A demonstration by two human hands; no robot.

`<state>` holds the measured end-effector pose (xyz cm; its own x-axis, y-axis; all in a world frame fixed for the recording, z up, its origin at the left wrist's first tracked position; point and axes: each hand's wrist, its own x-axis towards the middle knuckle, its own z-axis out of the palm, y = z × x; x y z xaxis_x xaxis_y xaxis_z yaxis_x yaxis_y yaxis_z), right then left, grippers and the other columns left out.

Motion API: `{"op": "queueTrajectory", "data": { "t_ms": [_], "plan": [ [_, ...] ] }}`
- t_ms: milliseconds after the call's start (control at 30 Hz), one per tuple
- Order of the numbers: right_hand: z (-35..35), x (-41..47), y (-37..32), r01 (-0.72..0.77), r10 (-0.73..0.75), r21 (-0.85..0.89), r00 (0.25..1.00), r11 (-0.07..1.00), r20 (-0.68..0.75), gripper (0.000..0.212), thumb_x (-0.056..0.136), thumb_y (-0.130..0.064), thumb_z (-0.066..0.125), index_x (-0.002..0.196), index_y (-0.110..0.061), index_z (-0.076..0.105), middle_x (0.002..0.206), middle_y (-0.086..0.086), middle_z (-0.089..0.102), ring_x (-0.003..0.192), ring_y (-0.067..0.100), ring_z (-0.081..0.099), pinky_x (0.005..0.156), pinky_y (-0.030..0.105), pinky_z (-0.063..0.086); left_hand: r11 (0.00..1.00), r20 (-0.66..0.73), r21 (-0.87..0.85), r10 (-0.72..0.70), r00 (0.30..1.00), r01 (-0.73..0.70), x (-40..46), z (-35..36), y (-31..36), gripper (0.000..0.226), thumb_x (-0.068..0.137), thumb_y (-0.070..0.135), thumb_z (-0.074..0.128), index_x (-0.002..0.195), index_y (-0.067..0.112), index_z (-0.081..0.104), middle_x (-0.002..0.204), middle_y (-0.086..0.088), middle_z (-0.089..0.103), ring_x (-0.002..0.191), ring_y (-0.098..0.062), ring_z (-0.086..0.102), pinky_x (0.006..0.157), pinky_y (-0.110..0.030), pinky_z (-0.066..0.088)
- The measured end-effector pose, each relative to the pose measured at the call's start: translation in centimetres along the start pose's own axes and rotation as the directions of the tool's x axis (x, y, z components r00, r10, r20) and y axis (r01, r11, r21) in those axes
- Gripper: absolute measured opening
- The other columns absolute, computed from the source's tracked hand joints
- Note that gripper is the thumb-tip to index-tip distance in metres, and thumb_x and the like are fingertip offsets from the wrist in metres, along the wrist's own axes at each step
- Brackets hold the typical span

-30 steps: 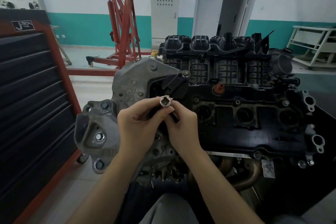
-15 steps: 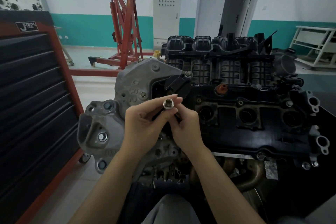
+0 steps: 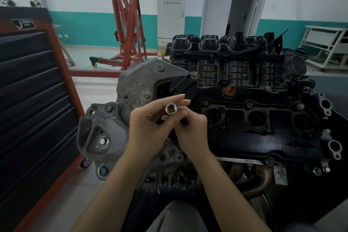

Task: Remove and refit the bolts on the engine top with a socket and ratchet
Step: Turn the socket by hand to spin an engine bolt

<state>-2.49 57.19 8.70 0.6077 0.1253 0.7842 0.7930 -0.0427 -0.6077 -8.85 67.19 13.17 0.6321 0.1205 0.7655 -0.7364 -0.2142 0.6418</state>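
A small silver socket (image 3: 171, 108), its square drive hole facing me, is held upright between both hands in front of the engine. My left hand (image 3: 148, 130) pinches it from the left with thumb and fingers. My right hand (image 3: 192, 132) grips its lower part from the right, where something dark sits under the fingers, mostly hidden. Behind them lies the black engine top cover (image 3: 263, 137) with several bolts, one (image 3: 249, 105) near its back edge and another (image 3: 269, 161) at its front edge. No ratchet is plainly in view.
A grey metal timing cover (image 3: 131, 88) with a black oil cap (image 3: 183, 86) forms the engine's left end. A black and red tool cabinet (image 3: 33, 100) stands on the left. A red engine crane (image 3: 128, 24) and a white rack (image 3: 327, 45) stand behind.
The view has shifted slightly, so hands and engine sit a little lower and further right in frame. Both hands keep holding the socket, with only small finger movement.
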Motion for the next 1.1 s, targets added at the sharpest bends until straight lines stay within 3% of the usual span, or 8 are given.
{"op": "queueTrajectory", "data": {
  "t_ms": [133,267,367,533,633,733,933,1100],
  "plan": [
    [0.00,0.04,-0.06,-0.010,0.010,0.010,1.000,1.000,-0.006,0.014,0.085,0.002,0.067,0.099,0.000,0.070,0.090,0.000,0.072,0.085,0.005,0.068,0.076,0.019,0.051,0.999,-0.118,0.050,0.014,0.993,-0.009,-0.35,0.14,-0.04,0.027,0.077,0.004,0.072,0.103,0.009,0.070,0.094,0.001,0.073,0.092,-0.009,0.071,0.082,-0.019,0.054],
    [-0.07,0.01,0.00,0.026,-0.025,-0.022,0.999,0.999,0.048,0.017,0.088,0.003,0.059,0.103,0.001,0.067,0.093,-0.006,0.067,0.088,-0.002,0.064,0.077,0.015,0.048,1.000,-0.026,0.000,0.006,1.000,-0.006,-0.48,-0.42,-0.24,0.034,0.084,-0.009,0.062,0.116,0.002,0.063,0.103,-0.006,0.072,0.101,-0.015,0.069,0.088,-0.025,0.053],
    [-0.08,-0.11,0.17,0.004,-0.004,-0.008,1.000,1.000,-0.010,0.016,0.085,0.004,0.063,0.099,-0.002,0.070,0.089,-0.007,0.068,0.084,0.000,0.066,0.074,0.016,0.050,1.000,0.014,-0.025,0.008,1.000,-0.008,-0.53,-0.48,-0.16,0.032,0.082,-0.006,0.064,0.114,-0.001,0.063,0.103,-0.008,0.072,0.102,-0.018,0.069,0.089,-0.027,0.053],
    [0.06,-0.08,-0.03,0.003,-0.002,0.013,0.999,1.000,-0.032,0.020,0.085,-0.005,0.066,0.105,-0.005,0.069,0.096,-0.004,0.071,0.092,0.004,0.068,0.080,0.020,0.052,0.995,-0.128,0.103,0.020,0.992,-0.007,-0.55,-0.03,-0.14,0.027,0.075,-0.007,0.073,0.099,0.006,0.072,0.094,0.003,0.073,0.092,-0.006,0.070,0.082,-0.016,0.052],
    [0.01,-0.02,0.10,0.016,-0.016,-0.013,0.999,1.000,0.043,0.019,0.089,0.001,0.060,0.107,0.000,0.067,0.097,0.000,0.071,0.092,0.007,0.067,0.079,0.024,0.053,0.999,-0.048,0.037,-0.010,0.999,0.012,-0.56,-0.18,-0.20,0.032,0.080,-0.011,0.067,0.106,0.007,0.069,0.100,0.003,0.073,0.099,-0.010,0.069,0.087,-0.020,0.052],
    [-0.09,-0.09,0.34,0.009,-0.008,-0.019,1.000,1.000,0.017,0.016,0.086,0.007,0.061,0.097,0.000,0.069,0.085,-0.015,0.065,0.080,-0.002,0.064,0.071,0.013,0.047,0.999,0.028,-0.031,-0.031,0.999,0.032,-0.56,-0.37,-0.18,0.031,0.081,-0.013,0.065,0.108,0.001,0.068,0.103,-0.004,0.074,0.103,-0.016,0.068,0.089,-0.024,0.052],
    [0.03,-0.08,0.00,-0.003,0.003,0.005,1.000,1.000,-0.018,0.018,0.084,0.001,0.067,0.102,-0.002,0.070,0.094,-0.004,0.071,0.090,0.002,0.067,0.079,0.016,0.049,0.998,-0.154,0.057,0.024,0.988,-0.015,-0.58,0.08,-0.19,0.029,0.073,-0.005,0.075,0.097,0.008,0.071,0.091,0.004,0.074,0.089,-0.008,0.071,0.081,-0.017,0.053],
    [-0.19,-0.11,0.12,0.019,-0.019,-0.006,0.999,1.000,0.042,0.018,0.087,0.006,0.060,0.101,-0.002,0.068,0.090,-0.014,0.066,0.086,-0.002,0.064,0.075,0.014,0.048,1.000,-0.007,-0.029,-0.003,1.000,0.003,-0.58,-0.31,-0.06,0.032,0.081,-0.010,0.066,0.109,0.004,0.067,0.102,-0.003,0.073,0.100,-0.016,0.069,0.088,-0.023,0.052]
  ]
}}
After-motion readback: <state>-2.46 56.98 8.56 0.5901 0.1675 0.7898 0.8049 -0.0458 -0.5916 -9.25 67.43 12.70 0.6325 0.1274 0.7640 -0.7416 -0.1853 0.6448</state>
